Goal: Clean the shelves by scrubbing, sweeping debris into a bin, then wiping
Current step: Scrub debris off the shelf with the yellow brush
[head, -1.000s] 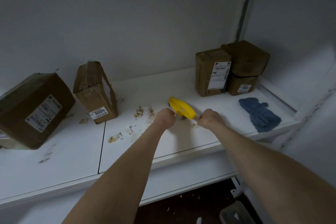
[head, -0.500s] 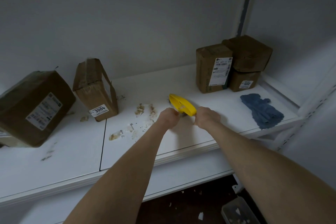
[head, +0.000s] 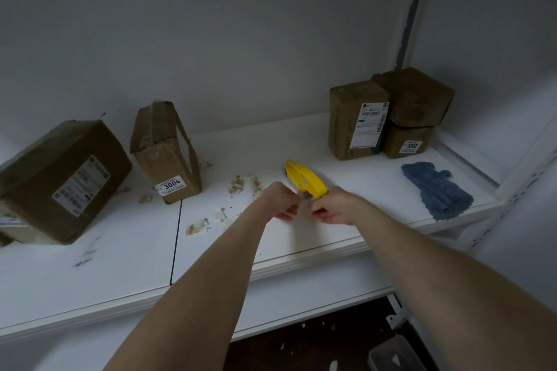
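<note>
A yellow scrub brush (head: 304, 179) lies on the white shelf (head: 301, 247), with its near end between my two hands. My right hand (head: 334, 208) is curled at that near end and seems to grip the handle. My left hand (head: 278, 200) is close on the left with its fingers curled, and I cannot see anything in it. Brownish debris patches (head: 238, 185) and crumbs (head: 197, 226) lie on the shelf to the left of the hands. A blue cloth (head: 437, 190) lies at the right end of the shelf.
Cardboard boxes stand on the shelf: a large one (head: 60, 178) far left, one labelled 3004 (head: 165, 153), and a stacked group (head: 388, 114) at the back right. A translucent bin (head: 394, 355) sits on the dark floor at the lower right, with scraps around it.
My left hand has moved right and my right hand left, so they now nearly meet at the brush's near end. The brush itself has stayed in place on the shelf.
</note>
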